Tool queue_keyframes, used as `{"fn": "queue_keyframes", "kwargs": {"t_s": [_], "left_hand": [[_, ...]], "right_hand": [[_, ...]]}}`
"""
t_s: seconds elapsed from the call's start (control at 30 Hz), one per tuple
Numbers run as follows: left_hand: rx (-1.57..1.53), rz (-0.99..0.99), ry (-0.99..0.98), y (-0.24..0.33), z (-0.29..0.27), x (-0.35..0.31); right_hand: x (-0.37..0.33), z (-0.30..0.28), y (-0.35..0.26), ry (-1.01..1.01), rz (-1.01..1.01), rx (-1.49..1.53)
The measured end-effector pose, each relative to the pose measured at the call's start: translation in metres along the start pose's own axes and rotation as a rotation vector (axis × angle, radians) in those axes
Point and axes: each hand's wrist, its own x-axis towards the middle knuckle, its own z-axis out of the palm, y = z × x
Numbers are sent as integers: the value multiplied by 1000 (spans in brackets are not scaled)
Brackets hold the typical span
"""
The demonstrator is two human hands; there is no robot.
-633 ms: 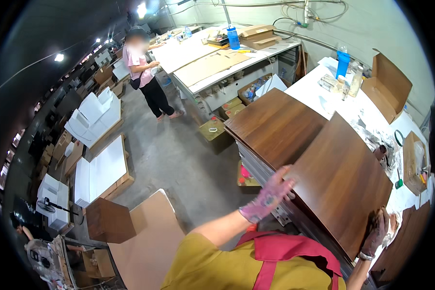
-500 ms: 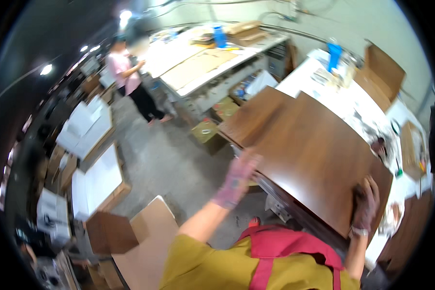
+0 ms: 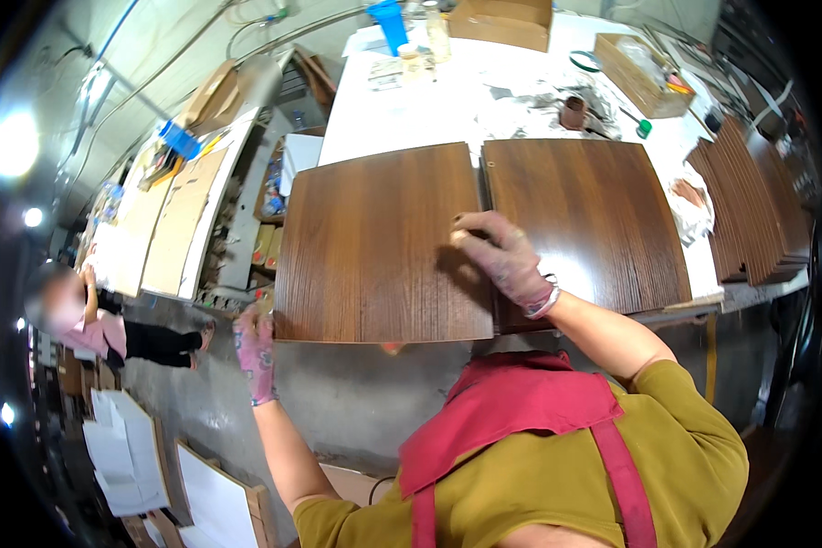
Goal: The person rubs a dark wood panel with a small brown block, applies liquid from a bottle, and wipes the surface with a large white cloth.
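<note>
Two dark brown wood-grain panels lie side by side on a white worktable, the left panel overhanging the table's near edge. A narrow gap separates it from the right panel. My left hand, in a stained pink glove, is at the left panel's near left corner, fingers stretched along its side edge. Above the left panel's right part, near the gap, my right hand hovers with curled fingers, its fingertips poking bare from the glove and a shadow beneath. Anything between those fingers is too small to make out.
Behind the panels, the white table carries a brown cup, crumpled plastic, bottles and an open carton. More brown panels stand stacked at right. Another person stands at far left beside a second table.
My view has turned toward the table. My right hand has left a panel's right end and is now above the left panel. My left hand is at that panel's left corner.
</note>
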Motion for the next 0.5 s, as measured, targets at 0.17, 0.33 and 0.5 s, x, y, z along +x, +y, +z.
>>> {"fn": "queue_keyframes", "kwargs": {"t_s": [0.17,0.33,0.5], "left_hand": [[248,-38,-49,28,48,34],[285,114,-106,4,65,58],[198,98,-194,4,65,68]], "right_hand": [[-2,17,28,-9,-22,-5],[10,14,30,1,-93,-151],[16,-16,15,7,70,169]]}}
